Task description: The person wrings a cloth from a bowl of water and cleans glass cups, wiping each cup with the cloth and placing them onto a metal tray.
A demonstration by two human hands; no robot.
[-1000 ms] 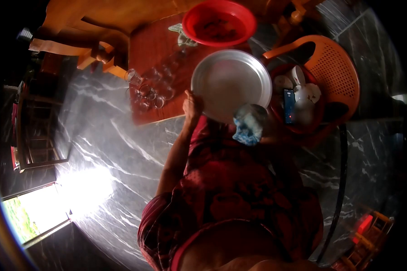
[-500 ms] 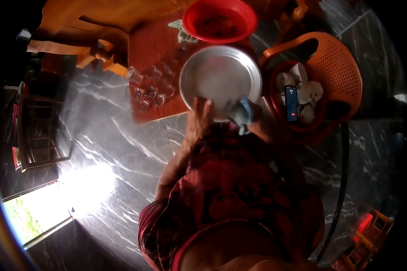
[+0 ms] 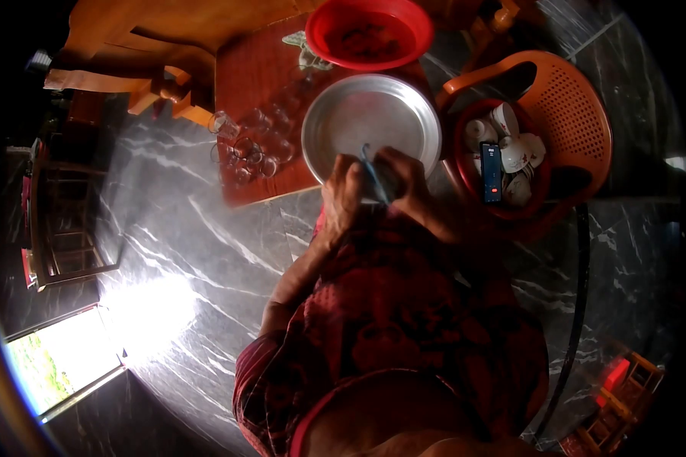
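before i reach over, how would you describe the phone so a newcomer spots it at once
Find the orange plastic chair with the perforated back, on the person's right. Within its arms is a round red basin of white crockery. The phone there is the flat, dark rectangle with a lit screen, unlike its rounded white neighbours.

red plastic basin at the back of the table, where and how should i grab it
Grip the red plastic basin by opposite sides of its round, raised rim, coming from left and right; it sits upright and open, and the round silver metal pan likely crowds the near side.
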